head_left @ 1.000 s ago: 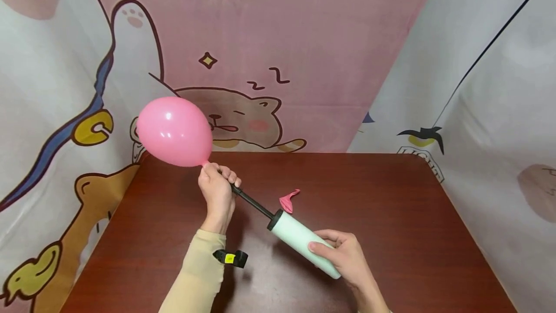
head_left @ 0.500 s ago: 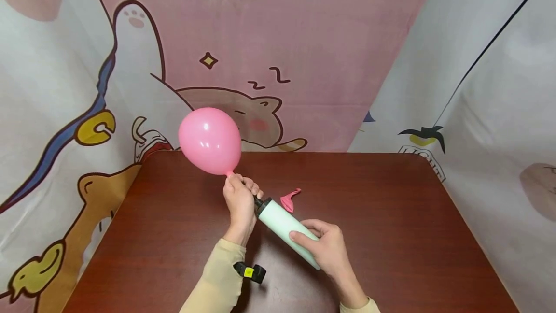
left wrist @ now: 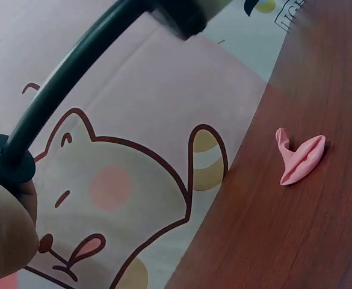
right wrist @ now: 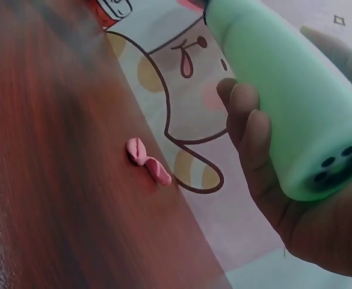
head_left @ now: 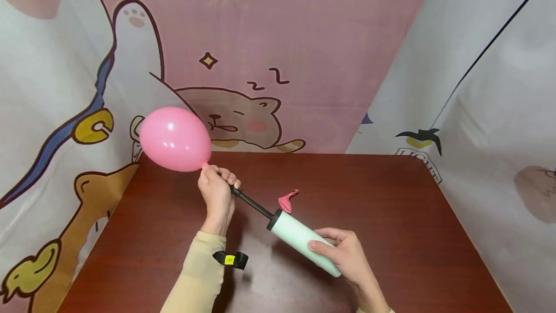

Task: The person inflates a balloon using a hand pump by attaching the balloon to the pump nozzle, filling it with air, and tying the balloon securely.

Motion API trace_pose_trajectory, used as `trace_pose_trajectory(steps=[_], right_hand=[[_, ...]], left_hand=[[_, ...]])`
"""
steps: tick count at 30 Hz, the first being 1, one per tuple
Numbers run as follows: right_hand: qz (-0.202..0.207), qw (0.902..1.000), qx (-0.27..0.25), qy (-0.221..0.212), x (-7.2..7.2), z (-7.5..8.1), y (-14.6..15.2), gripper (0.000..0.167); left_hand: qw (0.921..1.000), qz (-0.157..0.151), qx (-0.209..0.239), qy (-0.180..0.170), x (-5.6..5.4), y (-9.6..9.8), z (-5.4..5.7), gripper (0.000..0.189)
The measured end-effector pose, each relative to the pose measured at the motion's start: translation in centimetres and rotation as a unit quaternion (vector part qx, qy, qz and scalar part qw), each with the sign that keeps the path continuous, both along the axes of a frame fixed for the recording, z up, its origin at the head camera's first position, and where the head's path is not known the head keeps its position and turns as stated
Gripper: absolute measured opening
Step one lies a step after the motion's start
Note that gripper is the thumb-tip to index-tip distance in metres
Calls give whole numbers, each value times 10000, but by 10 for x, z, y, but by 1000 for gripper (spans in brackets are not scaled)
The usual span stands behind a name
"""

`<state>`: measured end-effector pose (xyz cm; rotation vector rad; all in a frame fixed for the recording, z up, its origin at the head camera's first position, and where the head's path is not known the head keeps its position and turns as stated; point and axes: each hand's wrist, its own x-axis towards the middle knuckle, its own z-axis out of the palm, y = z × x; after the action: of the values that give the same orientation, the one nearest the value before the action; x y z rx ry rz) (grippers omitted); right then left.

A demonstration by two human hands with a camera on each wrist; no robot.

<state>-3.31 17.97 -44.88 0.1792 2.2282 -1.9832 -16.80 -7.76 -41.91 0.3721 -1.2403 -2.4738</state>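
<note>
The balloon (head_left: 175, 139) hung full and round above the table's (head_left: 391, 206) far left part, its neck at the left hand's (head_left: 217, 194) thumb. That hand's fingers were curled round the black end of the pump (head_left: 304, 243), whose rod (head_left: 256, 205) showed between hand and barrel. The right hand (head_left: 352, 257) gripped the barrel's near end, thumb on top. A limp balloon (head_left: 286, 202) lay on the table just beyond the pump, before a cartoon backdrop (head_left: 326, 62).
</note>
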Motion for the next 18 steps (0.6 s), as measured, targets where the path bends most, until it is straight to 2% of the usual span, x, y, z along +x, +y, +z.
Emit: trace_pose_trajectory(steps=[3, 6, 13, 18], right_hand=[[44, 10000, -59, 31, 1, -1, 2, 29], [9, 10000, -8, 28, 0, -1, -4, 30], [-354, 9989, 140, 268, -7, 2, -33, 24], [-259, 9994, -16, 230, -9, 2, -38, 27]], left_hand=[[10000, 34, -87, -22, 1, -3, 1, 38], [9999, 3, -133, -87, 4, 3, -2, 35], [9990, -405, -148, -150, 19, 32, -11, 35], [9982, -514, -272, -127, 23, 34, -12, 35]])
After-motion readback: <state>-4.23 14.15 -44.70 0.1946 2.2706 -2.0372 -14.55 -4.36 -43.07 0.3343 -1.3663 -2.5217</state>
